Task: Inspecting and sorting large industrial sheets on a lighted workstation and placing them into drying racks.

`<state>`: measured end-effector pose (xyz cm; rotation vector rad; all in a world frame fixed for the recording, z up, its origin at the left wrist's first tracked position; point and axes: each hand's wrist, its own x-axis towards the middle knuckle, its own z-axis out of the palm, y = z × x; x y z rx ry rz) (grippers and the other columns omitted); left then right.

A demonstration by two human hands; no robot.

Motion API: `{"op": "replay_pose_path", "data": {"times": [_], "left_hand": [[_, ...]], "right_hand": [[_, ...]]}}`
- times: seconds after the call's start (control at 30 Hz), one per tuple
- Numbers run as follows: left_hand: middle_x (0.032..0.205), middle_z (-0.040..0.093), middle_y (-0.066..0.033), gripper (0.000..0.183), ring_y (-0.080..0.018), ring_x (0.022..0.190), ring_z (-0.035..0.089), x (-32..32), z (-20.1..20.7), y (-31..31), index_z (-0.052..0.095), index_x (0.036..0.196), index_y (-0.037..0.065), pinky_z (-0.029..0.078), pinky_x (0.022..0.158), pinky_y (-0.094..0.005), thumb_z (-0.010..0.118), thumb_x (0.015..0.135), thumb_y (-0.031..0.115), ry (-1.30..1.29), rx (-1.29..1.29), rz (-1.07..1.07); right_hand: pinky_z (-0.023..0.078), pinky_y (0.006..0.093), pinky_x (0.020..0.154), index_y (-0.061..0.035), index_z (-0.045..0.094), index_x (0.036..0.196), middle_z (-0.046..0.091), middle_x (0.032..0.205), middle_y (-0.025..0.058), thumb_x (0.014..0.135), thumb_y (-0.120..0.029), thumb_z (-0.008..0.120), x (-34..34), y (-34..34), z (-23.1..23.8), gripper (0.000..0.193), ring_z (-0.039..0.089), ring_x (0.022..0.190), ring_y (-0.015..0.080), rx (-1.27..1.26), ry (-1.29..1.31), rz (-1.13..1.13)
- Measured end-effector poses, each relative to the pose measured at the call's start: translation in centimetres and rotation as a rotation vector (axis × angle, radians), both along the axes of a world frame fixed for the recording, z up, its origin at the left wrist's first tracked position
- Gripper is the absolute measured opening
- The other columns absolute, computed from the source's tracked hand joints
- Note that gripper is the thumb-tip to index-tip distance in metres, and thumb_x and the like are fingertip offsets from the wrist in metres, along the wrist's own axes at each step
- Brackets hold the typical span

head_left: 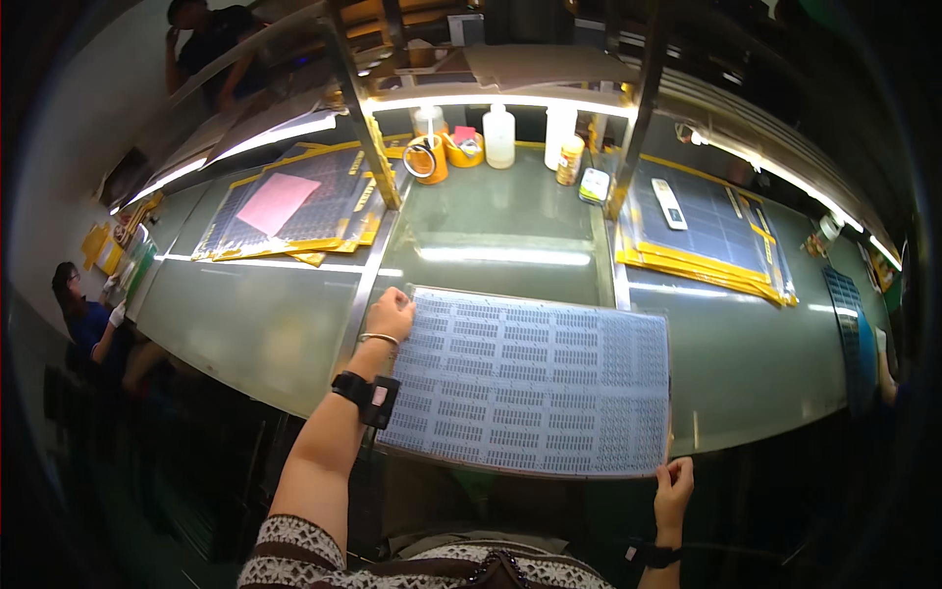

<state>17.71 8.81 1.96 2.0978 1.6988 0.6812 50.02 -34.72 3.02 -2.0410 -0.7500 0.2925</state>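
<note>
A large rectangular sheet, pale blue with rows of small dark printed marks, lies tilted between my hands over the table's front edge. At its far left corner, my left hand pinches the rim, fingers closed. My right hand grips the near right corner between thumb and fingers. The near side of the sheet reaches past the table edge toward my body. I cannot tell how much of its underside rests on the glass.
The greenish glass table runs left and right. Yellow-edged dark panels are stacked right; another stack at left bears a pink sheet. A white bottle and an orange container stand behind. Metal posts rise there. People work at both sides.
</note>
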Motion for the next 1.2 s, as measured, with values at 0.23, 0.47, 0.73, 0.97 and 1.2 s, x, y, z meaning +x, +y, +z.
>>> {"op": "replay_pose_path", "data": {"times": [0.23,0.47,0.73,0.97,1.2], "left_hand": [[0.093,0.063,-0.0193,0.041,-0.0367,0.09,0.059,0.8,0.6,0.0,0.053,0.119,0.018,0.047,0.077,-0.0439,0.062,0.079,0.02,0.091,0.001,-0.046],[0.087,0.06,-0.0175,0.034,-0.0353,0.082,0.06,1.7,0.4,0.3,0.056,0.117,0.017,0.048,0.073,-0.042,0.056,0.083,0.022,0.302,0.065,-0.115],[0.099,0.056,-0.0141,0.035,-0.0309,0.099,0.053,3.7,2.4,-1.8,0.053,0.118,0.017,0.045,0.076,-0.0475,0.052,0.085,0.029,0.499,0.122,-0.16],[0.133,0.044,-0.0052,0.039,-0.0269,0.13,0.027,1.2,-0.4,-1.4,0.05,0.123,0.014,0.024,0.101,-0.0536,0.044,0.09,0.031,0.485,0.41,-0.212],[0.137,0.04,-0.001,0.041,-0.0261,0.134,0.022,1.6,0.2,-1.8,0.046,0.128,0.013,0.019,0.104,-0.0541,0.042,0.091,0.03,0.511,0.296,-0.211]], "right_hand": [[0.036,0.028,0.056,-0.0013,0.041,0.076,0.04,0.064,0.0049,0.077,0.0,0.058,0.2,0.3,-0.1,0.017,0.039,0.059,0.0135,-0.006,0.027,0.008],[0.036,0.0282,0.056,-0.0011,0.041,0.075,0.041,0.064,0.0052,0.076,0.0,0.059,0.3,0.7,0.4,0.018,0.039,0.059,0.0136,-0.056,0.025,-0.002],[0.039,0.0359,0.074,-0.003,0.053,0.096,0.048,0.084,0.0105,0.072,-0.002,0.062,-0.2,0.9,4.0,0.025,0.046,0.081,0.0244,-0.211,-0.275,0.023],[0.029,0.0503,0.097,-0.0052,0.05,0.12,0.041,0.131,0.0107,0.076,-0.013,0.056,7.7,11.4,2.8,0.045,0.032,0.122,0.0365,-0.328,-0.854,0.516],[0.032,0.047,0.097,-0.0037,0.049,0.121,0.047,0.126,0.0116,0.076,-0.007,0.049,12.3,18.7,0.5,0.046,0.038,0.118,0.0341,-0.375,-1.048,0.508]]}}
